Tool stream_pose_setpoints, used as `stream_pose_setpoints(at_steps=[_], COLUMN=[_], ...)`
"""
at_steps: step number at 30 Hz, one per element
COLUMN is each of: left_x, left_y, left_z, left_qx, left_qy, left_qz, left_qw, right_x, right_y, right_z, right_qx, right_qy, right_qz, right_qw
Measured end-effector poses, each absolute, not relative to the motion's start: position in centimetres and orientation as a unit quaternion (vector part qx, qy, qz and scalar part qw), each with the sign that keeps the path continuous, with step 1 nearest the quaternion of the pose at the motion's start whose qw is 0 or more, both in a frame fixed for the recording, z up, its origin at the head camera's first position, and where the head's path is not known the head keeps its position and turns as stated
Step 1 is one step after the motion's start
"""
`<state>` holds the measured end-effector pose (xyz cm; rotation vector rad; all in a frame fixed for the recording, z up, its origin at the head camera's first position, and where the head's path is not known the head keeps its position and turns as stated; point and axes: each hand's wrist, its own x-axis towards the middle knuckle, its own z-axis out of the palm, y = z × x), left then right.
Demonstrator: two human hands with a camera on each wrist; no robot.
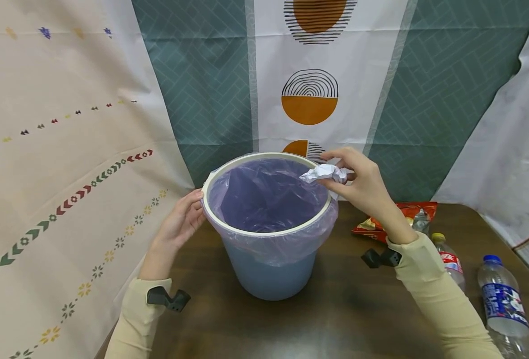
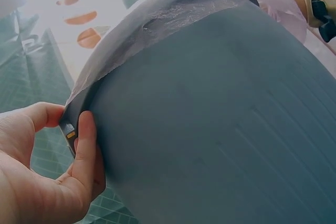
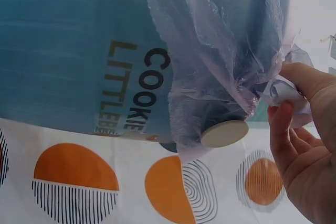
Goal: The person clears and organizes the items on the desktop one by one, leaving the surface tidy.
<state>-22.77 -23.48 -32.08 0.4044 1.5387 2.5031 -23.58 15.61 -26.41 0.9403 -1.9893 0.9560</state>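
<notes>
1. One crumpled paper (image 1: 325,173) is at the bin's right side, pinched between the thumb and fingers of the right hand (image 1: 359,177). In the head view it overlaps the rim (image 1: 271,233); contact with the rim cannot be confirmed.

2. Bin preparation: apparently complete. The bin (image 1: 271,274) stands upright on the counter (image 1: 350,309). Its liner (image 1: 264,197) is spread inside and folded outward over the rim.

3. Bin support: in effect. The left hand (image 1: 181,219) grips the rim at the bin's left side, thumb and fingers on opposite faces.

4. Paper disposal: under way, by judgement, and not complete. Release of the paper into the lined opening remains.

5. Bin contents: no discarded item can be made out inside. The folds of the liner obscure the bottom, so an exact count cannot be given.

6. Remaining items: a red snack packet (image 1: 371,228), a yellow-capped bottle (image 1: 450,264) and a blue-capped bottle (image 1: 502,299) are on the counter, right of the bin. Neither hand holds them. If they are also waste, most of the work is outstanding.
</notes>
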Motion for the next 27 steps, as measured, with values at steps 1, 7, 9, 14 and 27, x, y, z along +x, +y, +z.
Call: stream_pose_setpoints(at_steps=[1,7,9,14,27], left_x=[-22.8,-22.9,-22.9,-23.0,-22.7], left_y=[-23.5,-23.4,-23.4,-23.4,-23.4], left_z=[-32.1,-31.9,-31.8,-31.8,-31.9], left_qx=[0.136,0.136,0.135,0.133,0.132], left_qy=[0.516,0.511,0.511,0.510,0.509], left_qz=[0.841,0.844,0.844,0.844,0.846], left_qw=[0.088,0.091,0.093,0.096,0.094], right_x=[-23.5,-23.7,-23.8,-24.0,-23.8], right_y=[15.5,15.0,14.8,14.3,13.8], right_z=[-26.3,-26.0,-26.0,-26.2,-26.4], right_qx=[0.360,0.343,0.346,0.343,0.339], right_qy=[-0.770,-0.740,-0.737,-0.755,-0.784], right_qz=[0.375,0.418,0.425,0.424,0.431], right_qw=[0.369,0.400,0.394,0.363,0.291])
